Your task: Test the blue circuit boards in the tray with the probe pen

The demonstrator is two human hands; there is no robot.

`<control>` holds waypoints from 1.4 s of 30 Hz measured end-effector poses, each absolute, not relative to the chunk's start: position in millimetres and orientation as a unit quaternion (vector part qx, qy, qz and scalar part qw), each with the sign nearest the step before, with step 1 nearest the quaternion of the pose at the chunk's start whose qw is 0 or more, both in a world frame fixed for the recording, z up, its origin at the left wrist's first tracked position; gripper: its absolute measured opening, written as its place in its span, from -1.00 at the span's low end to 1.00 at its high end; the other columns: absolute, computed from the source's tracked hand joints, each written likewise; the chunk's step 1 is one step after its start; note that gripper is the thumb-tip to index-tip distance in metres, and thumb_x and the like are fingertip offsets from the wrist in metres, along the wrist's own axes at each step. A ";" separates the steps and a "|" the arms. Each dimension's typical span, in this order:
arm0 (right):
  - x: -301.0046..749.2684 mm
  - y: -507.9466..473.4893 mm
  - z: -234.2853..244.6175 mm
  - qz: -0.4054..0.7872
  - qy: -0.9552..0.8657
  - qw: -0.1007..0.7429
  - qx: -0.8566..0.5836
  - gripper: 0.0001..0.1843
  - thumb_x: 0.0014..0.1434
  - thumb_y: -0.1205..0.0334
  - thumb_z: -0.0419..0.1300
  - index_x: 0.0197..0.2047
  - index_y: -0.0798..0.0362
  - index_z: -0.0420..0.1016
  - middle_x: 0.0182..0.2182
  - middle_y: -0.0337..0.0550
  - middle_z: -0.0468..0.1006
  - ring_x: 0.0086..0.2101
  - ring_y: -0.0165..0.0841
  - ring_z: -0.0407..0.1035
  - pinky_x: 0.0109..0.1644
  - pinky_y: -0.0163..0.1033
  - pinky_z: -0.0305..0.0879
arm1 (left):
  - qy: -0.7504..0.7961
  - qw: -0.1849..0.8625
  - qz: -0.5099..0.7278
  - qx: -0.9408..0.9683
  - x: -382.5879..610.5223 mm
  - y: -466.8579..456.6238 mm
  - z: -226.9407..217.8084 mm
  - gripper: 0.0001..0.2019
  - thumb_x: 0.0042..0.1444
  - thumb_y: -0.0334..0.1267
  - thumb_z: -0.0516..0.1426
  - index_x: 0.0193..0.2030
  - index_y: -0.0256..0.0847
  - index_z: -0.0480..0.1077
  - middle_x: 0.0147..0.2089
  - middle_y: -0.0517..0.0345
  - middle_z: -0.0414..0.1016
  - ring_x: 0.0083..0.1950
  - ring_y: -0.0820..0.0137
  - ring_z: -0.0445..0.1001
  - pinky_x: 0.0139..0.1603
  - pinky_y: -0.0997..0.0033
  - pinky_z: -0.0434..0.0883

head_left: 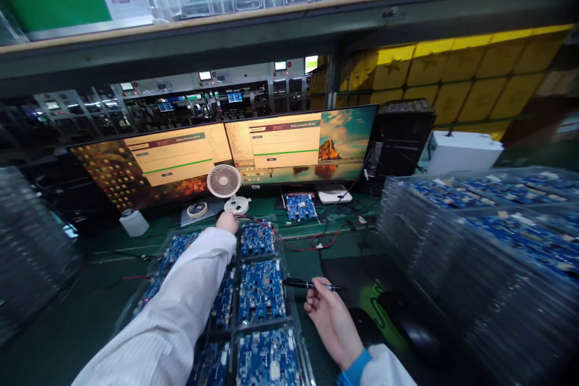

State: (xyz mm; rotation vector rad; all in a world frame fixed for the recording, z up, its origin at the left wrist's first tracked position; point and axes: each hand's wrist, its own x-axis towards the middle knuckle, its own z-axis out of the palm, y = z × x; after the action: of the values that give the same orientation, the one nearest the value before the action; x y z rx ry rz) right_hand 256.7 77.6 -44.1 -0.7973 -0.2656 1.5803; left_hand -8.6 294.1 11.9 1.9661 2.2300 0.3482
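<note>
My left hand [227, 222] reaches to the far end of a clear plastic tray [294, 313], just in front of the white desk fan [224, 183]. Its fingers are hidden from me, and a thin cable lies close beside it. Blue circuit boards [261, 291] fill the compartments of the tray, some covered by my left sleeve. A black pen [298, 283] is pinched in my right hand [332, 319], to the right of the tray, its tip pointing left over the tray's edge.
Two monitors [289, 151] stand at the back, with another board [301, 207] before them. Stacked trays of boards [506, 241] rise at the right, more trays [31, 259] at the left. A mouse [411, 322] rests on a black mat. Red and black wires [312, 247] cross the bench.
</note>
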 end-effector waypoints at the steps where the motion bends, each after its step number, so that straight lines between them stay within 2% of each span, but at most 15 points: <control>1: 256.8 77.6 -43.9 0.689 -0.115 0.626 -0.347 -0.53 -0.26 0.06 0.48 -0.36 -0.02 0.33 -0.55 -0.35 0.39 -0.49 -0.45 0.29 -0.42 -0.35 0.22 | 0.736 0.074 0.121 0.662 -8.9 292.6 14.9 -0.82 0.08 -0.39 0.06 -0.19 -0.37 0.41 0.01 -0.25 0.44 0.10 0.15 0.42 0.13 0.33 0.31; 4: 256.9 77.5 -43.1 0.691 -0.114 0.625 -0.345 -0.52 -0.27 0.06 0.49 -0.36 -0.02 0.33 -0.56 -0.35 0.40 -0.50 -0.45 0.29 -0.43 -0.35 0.22 | 0.696 0.092 0.131 0.700 -10.2 282.2 28.4 -0.84 0.08 -0.42 0.03 -0.25 -0.31 0.43 -0.04 -0.11 0.47 0.10 0.21 0.41 0.16 0.35 0.28; 6: 256.9 77.5 -43.0 0.692 -0.113 0.625 -0.343 -0.51 -0.27 0.07 0.49 -0.36 -0.01 0.33 -0.56 -0.35 0.41 -0.50 -0.46 0.28 -0.43 -0.36 0.22 | 0.653 0.132 0.122 0.736 -11.9 270.3 39.7 -0.81 0.06 -0.43 0.03 -0.21 -0.25 0.40 -0.20 0.04 0.51 -0.06 0.29 0.49 0.02 0.40 0.37; 8: 256.8 77.6 -43.2 0.693 -0.114 0.626 -0.340 -0.50 -0.27 0.07 0.50 -0.35 -0.01 0.32 -0.57 -0.35 0.41 -0.50 -0.47 0.29 -0.43 -0.37 0.22 | 0.613 0.181 0.104 0.762 -14.2 256.8 50.8 -0.74 0.05 -0.42 0.02 -0.11 -0.20 0.35 -0.36 0.19 0.50 -0.30 0.37 0.51 -0.21 0.45 0.43; 11: 256.8 78.0 -44.1 0.693 -0.117 0.626 -0.338 -0.51 -0.27 0.09 0.50 -0.36 -0.01 0.32 -0.57 -0.35 0.42 -0.51 -0.46 0.28 -0.43 -0.37 0.22 | 0.555 0.248 0.071 0.791 -18.0 239.3 64.0 -0.67 0.06 -0.40 0.00 -0.01 -0.15 0.29 -0.40 0.28 0.48 -0.48 0.44 0.47 -0.39 0.50 0.40; 15: 257.3 79.1 -45.7 0.691 -0.127 0.628 -0.336 -0.54 -0.24 0.10 0.49 -0.36 -0.01 0.33 -0.56 -0.35 0.43 -0.51 -0.47 0.28 -0.43 -0.37 0.23 | 0.536 0.237 0.019 0.810 -20.5 227.0 72.7 -0.72 0.00 -0.43 -0.01 -0.13 -0.18 0.33 -0.30 0.20 0.49 -0.48 0.46 0.47 -0.43 0.50 0.37; 20: 258.2 80.5 -48.2 0.688 -0.131 0.628 -0.340 -0.50 -0.30 0.09 0.50 -0.37 -0.01 0.32 -0.58 -0.35 0.43 -0.52 -0.47 0.28 -0.45 -0.39 0.22 | 0.560 0.151 -0.011 0.814 -18.7 219.2 75.7 -0.82 -0.17 -0.51 0.06 -0.42 -0.20 0.38 -0.43 0.17 0.44 -0.39 0.35 0.44 -0.33 0.41 0.32; 23: 259.5 81.3 -49.3 0.686 -0.133 0.629 -0.339 -0.50 -0.30 0.09 0.49 -0.37 -0.02 0.31 -0.58 -0.35 0.43 -0.52 -0.47 0.28 -0.45 -0.39 0.22 | 0.562 0.144 -0.032 0.814 -16.8 215.6 74.8 -0.81 -0.21 -0.53 0.05 -0.51 -0.20 0.42 -0.47 0.16 0.43 -0.37 0.34 0.41 -0.28 0.39 0.31; 27: 262.9 82.6 -49.6 0.680 -0.142 0.637 -0.334 -0.56 -0.22 0.10 0.45 -0.35 -0.02 0.32 -0.57 -0.35 0.43 -0.51 -0.46 0.30 -0.44 -0.38 0.24 | 0.567 0.184 -0.018 0.802 -13.5 209.0 71.6 -0.72 -0.09 -0.49 -0.01 -0.30 -0.22 0.48 -0.39 0.14 0.47 -0.43 0.41 0.41 -0.39 0.45 0.32; 31: 265.9 84.0 -51.3 0.671 -0.156 0.644 -0.333 -0.66 -0.08 0.13 0.38 -0.32 0.02 0.33 -0.54 -0.35 0.41 -0.51 -0.46 0.32 -0.43 -0.34 0.26 | 0.557 0.223 0.017 0.800 -6.0 194.5 71.6 -0.71 0.07 -0.32 -0.05 -0.16 -0.22 0.44 -0.26 0.10 0.46 -0.41 0.40 0.43 -0.49 0.49 0.33; 33: 266.4 84.8 -53.1 0.667 -0.162 0.646 -0.333 -0.70 -0.03 0.14 0.35 -0.31 0.04 0.33 -0.52 -0.35 0.41 -0.51 -0.46 0.31 -0.43 -0.34 0.27 | 0.536 0.213 0.055 0.815 -0.9 186.3 73.0 -0.72 0.10 -0.20 -0.02 -0.17 -0.22 0.44 -0.20 0.09 0.45 -0.34 0.37 0.44 -0.40 0.46 0.36; 35: 266.4 85.7 -55.3 0.664 -0.165 0.648 -0.333 -0.72 0.01 0.15 0.33 -0.30 0.05 0.33 -0.52 -0.35 0.40 -0.51 -0.47 0.31 -0.43 -0.34 0.27 | 0.517 0.189 0.092 0.830 3.8 179.8 74.1 -0.70 0.09 -0.08 0.02 -0.22 -0.22 0.45 -0.23 0.09 0.46 -0.27 0.32 0.42 -0.26 0.40 0.37; 38: 266.9 87.0 -58.0 0.659 -0.174 0.651 -0.335 -0.74 0.04 0.15 0.31 -0.30 0.06 0.34 -0.51 -0.35 0.39 -0.50 -0.47 0.31 -0.43 -0.33 0.28 | 0.523 0.185 0.126 0.823 8.3 173.5 73.5 -0.59 0.16 0.03 -0.07 -0.29 -0.24 0.44 -0.31 0.08 0.46 -0.22 0.27 0.41 -0.13 0.33 0.34; 40: 268.0 87.7 -59.0 0.653 -0.183 0.654 -0.336 -0.75 0.06 0.13 0.30 -0.30 0.06 0.35 -0.51 -0.34 0.40 -0.50 -0.47 0.31 -0.43 -0.32 0.29 | 0.535 0.186 0.149 0.810 9.2 169.6 72.2 -0.56 0.20 0.01 -0.14 -0.27 -0.24 0.43 -0.25 0.04 0.48 -0.16 0.25 0.41 -0.06 0.30 0.32; 42: 269.4 88.2 -59.4 0.645 -0.193 0.657 -0.338 -0.75 0.08 0.11 0.29 -0.31 0.07 0.36 -0.50 -0.34 0.40 -0.50 -0.46 0.32 -0.43 -0.31 0.30 | 0.548 0.182 0.181 0.796 8.8 165.1 70.9 -0.63 0.18 -0.08 -0.10 -0.14 -0.23 0.42 -0.18 0.04 0.47 -0.11 0.26 0.41 -0.01 0.30 0.30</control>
State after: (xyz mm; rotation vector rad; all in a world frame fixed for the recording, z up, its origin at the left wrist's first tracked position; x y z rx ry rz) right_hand 269.4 88.2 -59.4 -0.7662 -0.4370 1.4615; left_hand 8.8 165.1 70.9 2.2473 1.5475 0.5118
